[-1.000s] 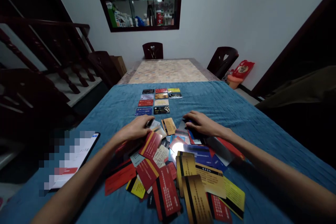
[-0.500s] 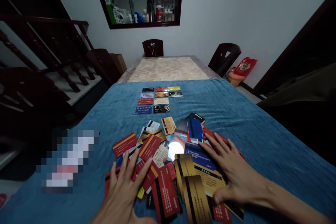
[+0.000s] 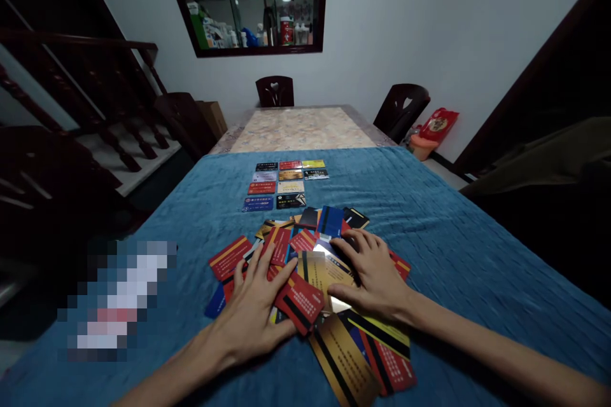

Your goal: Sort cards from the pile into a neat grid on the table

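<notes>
- Ten plastic cards [image 3: 261, 187] are lying in rows beyond the card pile [image 3: 311, 272]; that pile is sprawling unarranged!
- Left hand [image 3: 252, 306] is splaying loose fingers over its left; right hand [image 3: 376, 275] is curving, unclenched, over its right.

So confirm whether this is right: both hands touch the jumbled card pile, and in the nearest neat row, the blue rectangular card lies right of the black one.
One slip: in the head view, the blue rectangular card lies left of the black rectangular card. The rest stands.
</notes>
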`<state>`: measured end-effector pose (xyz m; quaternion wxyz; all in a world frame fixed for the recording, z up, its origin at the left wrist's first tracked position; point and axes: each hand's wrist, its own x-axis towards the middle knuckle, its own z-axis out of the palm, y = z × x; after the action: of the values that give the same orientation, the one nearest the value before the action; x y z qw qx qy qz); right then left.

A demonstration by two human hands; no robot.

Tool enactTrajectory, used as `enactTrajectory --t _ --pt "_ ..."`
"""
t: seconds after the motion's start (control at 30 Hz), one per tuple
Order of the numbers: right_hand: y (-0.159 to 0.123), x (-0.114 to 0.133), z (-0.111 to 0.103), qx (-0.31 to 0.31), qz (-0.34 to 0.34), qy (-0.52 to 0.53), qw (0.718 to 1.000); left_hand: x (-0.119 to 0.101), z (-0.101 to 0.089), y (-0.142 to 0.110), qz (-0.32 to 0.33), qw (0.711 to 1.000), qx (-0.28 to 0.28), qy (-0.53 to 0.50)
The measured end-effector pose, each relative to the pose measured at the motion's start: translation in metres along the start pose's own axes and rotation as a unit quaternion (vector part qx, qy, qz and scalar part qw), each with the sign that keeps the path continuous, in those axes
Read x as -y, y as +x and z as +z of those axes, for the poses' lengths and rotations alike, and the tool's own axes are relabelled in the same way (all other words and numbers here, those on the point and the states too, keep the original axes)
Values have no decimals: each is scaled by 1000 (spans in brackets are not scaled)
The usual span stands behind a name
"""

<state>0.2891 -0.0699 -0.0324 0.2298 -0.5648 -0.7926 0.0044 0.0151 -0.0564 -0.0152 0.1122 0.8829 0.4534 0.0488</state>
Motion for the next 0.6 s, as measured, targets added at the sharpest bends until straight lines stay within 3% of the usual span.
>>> enactTrajectory --t 0.17,0.27,0.47,0.6 --pt "5 5 -1 -3 11 -27 1000 -3 -1 9 -6 1000 -8 -8" --pt "8 6 -7 11 3 -41 999 -9 -8 8 -30 999 30 -4" --pt "36 -14 -28 41 -10 -30 999 -18 -54 2 -48 988 147 6" --pt "73 -46 -32 68 -63 28 995 -26 -82 16 11 994 111 17"
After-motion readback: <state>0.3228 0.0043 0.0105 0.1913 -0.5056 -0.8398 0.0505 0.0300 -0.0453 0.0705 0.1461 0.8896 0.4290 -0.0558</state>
